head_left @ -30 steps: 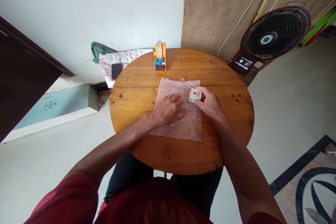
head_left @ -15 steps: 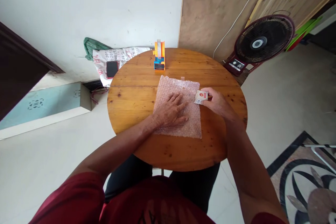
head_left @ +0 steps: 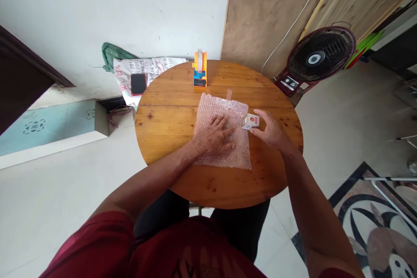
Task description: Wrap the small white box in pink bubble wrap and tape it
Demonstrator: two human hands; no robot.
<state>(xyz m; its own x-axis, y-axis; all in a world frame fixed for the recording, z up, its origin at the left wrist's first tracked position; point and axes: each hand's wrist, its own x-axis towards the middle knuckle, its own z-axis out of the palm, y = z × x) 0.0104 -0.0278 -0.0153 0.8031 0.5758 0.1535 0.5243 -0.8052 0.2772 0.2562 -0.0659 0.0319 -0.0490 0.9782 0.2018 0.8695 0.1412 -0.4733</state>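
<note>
A sheet of pinkish bubble wrap [head_left: 239,150] lies flat on the round wooden table [head_left: 166,126]. My left hand [head_left: 213,137] rests on it palm down, fingers spread. At the sheet's right edge sits a small white box [head_left: 251,120] with a red mark on its top. My right hand [head_left: 272,130] is just to the right of this box, thumb and forefinger parted on either side of it without gripping. A short strip of tape [head_left: 229,94] sticks up from the far edge of the bubble wrap.
An orange and blue tape dispenser [head_left: 200,69] stands near the table's far edge. Left of the table, a dark phone [head_left: 138,84] lies on a printed white sack [head_left: 122,74]. A fan [head_left: 321,54] stands beyond the table on the right.
My right hand has loosened its fingers from the small box, which stays at the bubble wrap's right edge. My left hand remains flat on the sheet. The view has shifted slightly.
</note>
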